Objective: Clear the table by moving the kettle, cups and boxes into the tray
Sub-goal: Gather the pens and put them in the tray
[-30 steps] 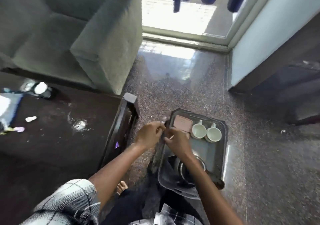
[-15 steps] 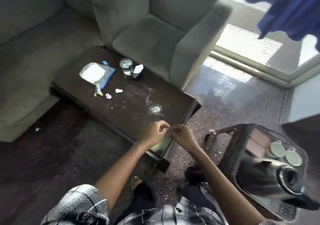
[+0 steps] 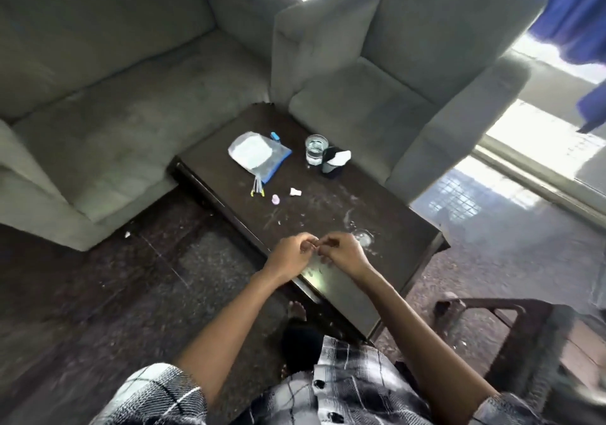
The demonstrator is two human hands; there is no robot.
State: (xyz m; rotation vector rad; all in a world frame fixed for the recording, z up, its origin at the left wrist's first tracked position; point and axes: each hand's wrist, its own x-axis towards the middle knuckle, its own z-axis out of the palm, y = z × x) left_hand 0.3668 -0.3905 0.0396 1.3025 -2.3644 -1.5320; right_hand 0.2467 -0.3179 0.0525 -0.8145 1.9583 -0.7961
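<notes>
Two curled hands meet above the table (image 3: 328,208), left hand (image 3: 288,257) and right hand (image 3: 344,254) fingertip to fingertip; whether they pinch anything, we cannot tell. We have turned from the loaded tray, now unseen: clearing looks done.

Daylight enters from the window (image 3: 537,139) at upper right, overexposed. Glare sheets across the floor (image 3: 465,195) there; left side dim. Edges bend; lower right smeared.

The wide-angle head camera looks forward and down from close above the table (image 3: 328,208).
</notes>
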